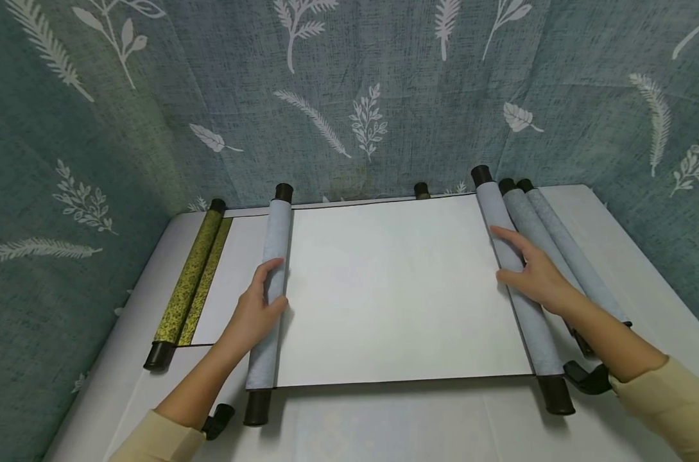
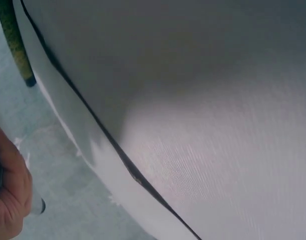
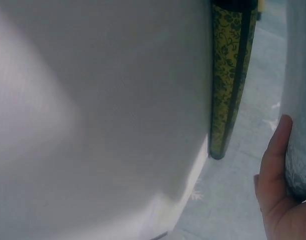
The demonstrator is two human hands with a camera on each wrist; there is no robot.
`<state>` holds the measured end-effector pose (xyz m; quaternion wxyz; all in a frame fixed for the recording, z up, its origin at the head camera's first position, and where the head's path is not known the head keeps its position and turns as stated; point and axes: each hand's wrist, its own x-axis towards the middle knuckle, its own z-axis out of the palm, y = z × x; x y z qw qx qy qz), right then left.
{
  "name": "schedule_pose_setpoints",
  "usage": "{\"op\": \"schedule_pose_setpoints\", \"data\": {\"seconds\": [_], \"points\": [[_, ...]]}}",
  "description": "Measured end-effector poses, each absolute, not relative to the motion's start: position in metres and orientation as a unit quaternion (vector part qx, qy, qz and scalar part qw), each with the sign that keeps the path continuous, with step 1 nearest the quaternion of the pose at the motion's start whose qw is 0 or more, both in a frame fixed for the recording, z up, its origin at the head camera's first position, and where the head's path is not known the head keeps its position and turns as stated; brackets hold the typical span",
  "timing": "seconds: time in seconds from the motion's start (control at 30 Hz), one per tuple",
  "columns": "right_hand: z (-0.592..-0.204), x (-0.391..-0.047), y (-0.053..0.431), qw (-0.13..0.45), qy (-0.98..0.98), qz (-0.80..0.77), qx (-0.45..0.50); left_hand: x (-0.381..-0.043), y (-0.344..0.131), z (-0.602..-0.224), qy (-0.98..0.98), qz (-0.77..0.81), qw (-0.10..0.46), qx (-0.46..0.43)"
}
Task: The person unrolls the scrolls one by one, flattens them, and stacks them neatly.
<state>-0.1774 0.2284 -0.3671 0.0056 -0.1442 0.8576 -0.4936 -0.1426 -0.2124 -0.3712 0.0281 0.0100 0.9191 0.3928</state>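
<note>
A hanging scroll with white paper [image 1: 384, 289] lies stretched between two pale grey-blue rolls with black end caps. My left hand [image 1: 259, 314] grips the left roll [image 1: 264, 359], its thumb on the inner side. On the right roll [image 1: 536, 340], my right hand [image 1: 531, 269] holds on with thumb and fingers at its inner edge. The left wrist view shows a hand [image 2: 13, 190] curled at its left border. In the right wrist view the hand [image 3: 277, 200] wraps the pale patterned roll [image 3: 300, 90]. The undersides of both grips are hidden.
A yellow patterned scroll [image 1: 190, 282] lies left, partly beneath the white sheet; a dark end cap [image 1: 421, 190] shows behind it. Two more grey-blue rolls [image 1: 574, 250] lie right of my right hand. Leaf-printed green-blue cloth [image 1: 326, 96] surrounds the white table [image 1: 395, 423].
</note>
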Motion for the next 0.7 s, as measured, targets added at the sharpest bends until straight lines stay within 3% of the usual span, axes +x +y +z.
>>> {"op": "schedule_pose_setpoints", "data": {"seconds": [0.7], "points": [[-0.3719,-0.1757,0.2360,0.004,0.850,-0.499,-0.168,-0.1452,-0.2159,-0.3630,0.923,0.384,0.034,0.017]]}}
